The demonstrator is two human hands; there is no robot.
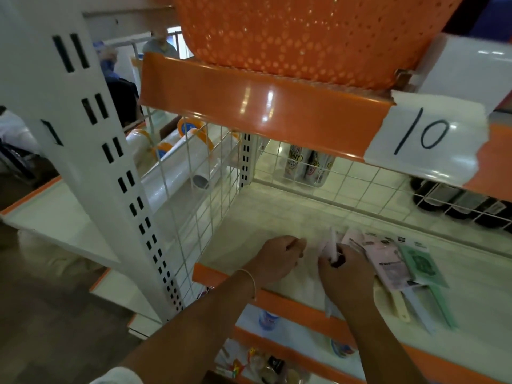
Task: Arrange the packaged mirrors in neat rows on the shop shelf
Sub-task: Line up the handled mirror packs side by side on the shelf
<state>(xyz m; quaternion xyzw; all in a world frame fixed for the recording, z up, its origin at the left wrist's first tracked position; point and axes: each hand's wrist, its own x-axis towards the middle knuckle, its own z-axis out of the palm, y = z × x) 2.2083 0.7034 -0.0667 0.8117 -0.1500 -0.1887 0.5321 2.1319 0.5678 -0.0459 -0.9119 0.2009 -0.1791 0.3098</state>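
Pinching a packaged mirror in a pale wrapper (331, 246) at the front of the shelf (249, 245), the right hand (343, 268) is curling its fingers round the pack and holding it on edge, tilted a little. The left hand (277, 257) is hovering just beside it over the bare shelf surface, its fingers curled in with nothing visible between them, a thin bracelet (249, 278) circling the wrist. Immediately to the right of the right hand, more packaged mirrors (393, 268) are lying flat side by side, a pink one next to a green one (421, 263), their handles pointing toward the orange front edge. Behind the hands, a white wire grid (346, 184) is fencing off the back and left side of the shelf. Overhead, an orange perforated basket (304, 37) is sitting on the upper shelf, whose orange lip is carrying a paper tag marked "10" (424, 134).
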